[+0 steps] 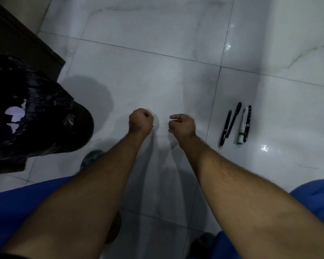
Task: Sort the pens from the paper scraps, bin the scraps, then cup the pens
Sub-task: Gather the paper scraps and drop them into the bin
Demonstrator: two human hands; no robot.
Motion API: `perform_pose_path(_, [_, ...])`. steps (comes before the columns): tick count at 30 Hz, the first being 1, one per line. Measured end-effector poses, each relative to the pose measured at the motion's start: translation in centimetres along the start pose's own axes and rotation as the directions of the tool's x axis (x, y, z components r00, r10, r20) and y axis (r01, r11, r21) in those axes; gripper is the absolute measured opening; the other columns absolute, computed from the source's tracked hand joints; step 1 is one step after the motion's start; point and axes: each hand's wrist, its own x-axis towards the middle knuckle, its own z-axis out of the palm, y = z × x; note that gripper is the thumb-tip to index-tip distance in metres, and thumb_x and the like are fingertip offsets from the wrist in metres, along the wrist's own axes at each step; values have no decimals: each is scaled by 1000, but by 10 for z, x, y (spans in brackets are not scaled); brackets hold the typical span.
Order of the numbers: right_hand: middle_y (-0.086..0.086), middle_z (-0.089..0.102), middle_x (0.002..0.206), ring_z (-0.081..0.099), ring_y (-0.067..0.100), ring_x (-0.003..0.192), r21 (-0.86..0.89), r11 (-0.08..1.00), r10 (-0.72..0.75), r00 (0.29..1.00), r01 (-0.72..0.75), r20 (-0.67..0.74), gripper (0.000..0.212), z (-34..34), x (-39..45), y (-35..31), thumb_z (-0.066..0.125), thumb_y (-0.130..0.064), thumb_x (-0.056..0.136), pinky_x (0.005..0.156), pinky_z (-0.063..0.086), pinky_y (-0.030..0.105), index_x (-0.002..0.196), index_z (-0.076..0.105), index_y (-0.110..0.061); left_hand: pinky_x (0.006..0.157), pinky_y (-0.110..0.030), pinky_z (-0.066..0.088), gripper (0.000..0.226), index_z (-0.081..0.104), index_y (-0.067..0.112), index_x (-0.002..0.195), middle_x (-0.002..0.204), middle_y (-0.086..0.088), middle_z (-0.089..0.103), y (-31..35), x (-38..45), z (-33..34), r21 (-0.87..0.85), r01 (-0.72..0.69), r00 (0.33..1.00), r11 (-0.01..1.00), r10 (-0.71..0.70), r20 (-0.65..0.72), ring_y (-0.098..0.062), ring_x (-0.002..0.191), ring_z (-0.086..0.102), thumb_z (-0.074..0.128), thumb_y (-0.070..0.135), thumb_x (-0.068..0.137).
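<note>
My left hand (141, 121) is a tight fist low over the white tile floor, and a small pale paper scrap (151, 114) seems to show at its knuckles. A little to its right, my right hand (181, 125) has its fingers curled in, with nothing visible in it. Several pens (233, 121) lie side by side on the floor right of my right hand; three are black and one is a white marker (242, 127) with a green band. At the left stands a bin (82, 124) lined with a black bag, with white paper scraps (15, 116) inside. No cup is in view.
A dark wooden piece of furniture (26, 40) stands behind the bin at the top left. My knees in blue trousers (11, 208) fill the lower corners, and a shoe (91, 157) is by the bin. Bare tile floor (157, 62) stretches ahead.
</note>
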Motion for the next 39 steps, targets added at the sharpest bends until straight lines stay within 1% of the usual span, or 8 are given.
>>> perform_pose_path(3, [11,68,84,65,24,76,152,988,29,999,-33,25,24,10,-16,-8,62,7,83,84,61,43,98,67,-10,70,-37,62,11,65,2,80,87,-17,68,8,-10,-23,-231,123,992,965,-113,55,-24,66,67,62,3,90])
perform_pose_path(10, [13,64,83,63,19,72,384,923,-37,983,-35,178,22,47,-63,-70,60,10,86,74,60,29,102,64,-4,66,-32,61,7,67,-5,89,84,-13,67,33,-30,-79,-321,31,999,947,-17,48,-26,72,66,61,-1,89])
perform_pose_path(15, [13,62,80,61,19,67,439,898,-159,951,28,263,20,78,-104,-125,58,10,87,62,56,28,100,62,-4,68,-37,62,11,68,2,79,80,-16,70,54,-47,-137,-396,-47,986,917,-21,-165,-33,74,71,60,0,87])
perform_pose_path(20, [11,64,80,62,18,69,477,871,-302,893,117,332,18,124,-153,-180,58,8,87,62,55,27,91,65,-8,70,-43,62,10,67,7,76,76,-15,71,75,-60,-209,-452,-182,890,873,-50,-453,-32,73,70,59,6,82])
perform_pose_path(26, [12,72,79,68,24,72,309,912,-395,783,270,481,24,190,-201,-208,65,6,81,73,60,38,81,70,-17,72,-28,59,9,71,12,78,76,-3,73,54,-74,-295,-317,-156,719,935,-113,-686,-9,68,69,65,14,85])
perform_pose_path(28, [8,76,84,73,25,81,168,893,-444,760,417,475,21,208,-203,-202,67,-3,79,84,60,44,79,73,-22,76,-28,58,8,75,13,83,83,-6,75,37,-75,-311,-276,-67,720,959,-145,-679,-12,75,71,67,16,85])
perform_pose_path(31, [1,78,98,72,17,95,-50,807,-498,724,588,477,17,213,-202,-198,65,-12,86,90,56,31,93,79,-19,90,-31,54,20,76,9,100,103,-10,75,19,-79,-316,-232,57,737,971,-197,-646,-25,98,69,70,18,84])
perform_pose_path(39, [1,78,92,73,20,88,-117,781,-512,737,613,441,24,208,-188,-185,60,-13,81,87,59,39,95,78,-18,79,-23,52,26,78,18,98,100,-6,76,16,-87,-299,-179,111,769,978,-198,-608,-23,93,70,57,13,84])
